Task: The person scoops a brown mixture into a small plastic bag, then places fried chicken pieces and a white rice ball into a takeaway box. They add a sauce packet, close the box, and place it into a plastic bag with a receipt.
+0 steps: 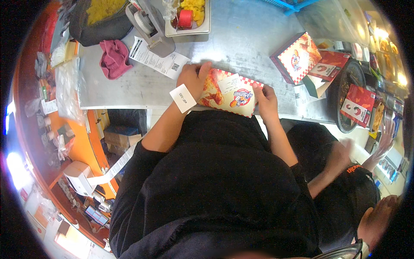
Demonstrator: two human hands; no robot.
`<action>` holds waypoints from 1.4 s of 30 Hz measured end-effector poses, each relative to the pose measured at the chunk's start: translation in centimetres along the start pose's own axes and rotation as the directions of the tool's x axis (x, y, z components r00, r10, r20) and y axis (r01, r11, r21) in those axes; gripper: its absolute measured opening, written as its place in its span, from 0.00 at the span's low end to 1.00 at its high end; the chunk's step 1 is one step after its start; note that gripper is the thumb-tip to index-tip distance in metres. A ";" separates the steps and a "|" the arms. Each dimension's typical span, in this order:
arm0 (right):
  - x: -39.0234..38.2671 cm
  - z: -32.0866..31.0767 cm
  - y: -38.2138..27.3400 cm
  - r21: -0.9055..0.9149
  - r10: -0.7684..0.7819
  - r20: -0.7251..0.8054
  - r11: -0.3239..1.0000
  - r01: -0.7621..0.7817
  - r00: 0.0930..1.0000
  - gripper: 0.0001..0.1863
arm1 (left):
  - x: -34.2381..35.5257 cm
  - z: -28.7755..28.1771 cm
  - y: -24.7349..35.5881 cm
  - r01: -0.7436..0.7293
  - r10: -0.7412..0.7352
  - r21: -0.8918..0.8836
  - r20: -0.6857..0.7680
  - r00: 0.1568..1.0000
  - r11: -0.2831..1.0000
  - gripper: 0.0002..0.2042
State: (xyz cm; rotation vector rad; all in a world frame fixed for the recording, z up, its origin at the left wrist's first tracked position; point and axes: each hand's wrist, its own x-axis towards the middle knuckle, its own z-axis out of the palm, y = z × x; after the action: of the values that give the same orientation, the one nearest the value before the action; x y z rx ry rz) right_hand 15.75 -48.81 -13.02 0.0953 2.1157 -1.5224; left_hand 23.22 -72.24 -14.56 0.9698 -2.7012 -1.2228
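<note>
Flat before me at the near edge of the steel table lies a printed cardboard food box [220,103], with red-and-white checks and a picture of fried chicken. A small white paper slip [229,82] rests on its top. My left hand [195,79] grips the box's left side, a white square tag [183,98] on the wrist. At the right end, my right hand [266,102] holds the box, thumb on top and fingers curled round the side. Beyond my left hand, a long printed receipt [157,57] lies partly under a grey tape dispenser [160,43].
A crumpled pink cloth [115,59] lies left. At the back are a black pan [101,30] of yellow food, a metal container [187,31] and a blue basket [295,6]. Another checked box [296,59] and round black tray [345,120] stand right, beside a co-worker [345,198].
</note>
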 end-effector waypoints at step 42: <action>10.7 23.5 -13.9 -0.041 -0.398 0.486 0.879 0.476 0.778 0.12 | 0.5 -13.1 -5.3 -0.324 0.276 0.093 0.337 0.900 0.942 0.63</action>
State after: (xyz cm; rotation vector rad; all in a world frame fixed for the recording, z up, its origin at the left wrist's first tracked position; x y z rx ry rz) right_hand 10.48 -77.59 -11.21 -0.8066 1.9208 -1.4163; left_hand 29.04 -83.95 -9.27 0.3542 -3.0722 -1.2220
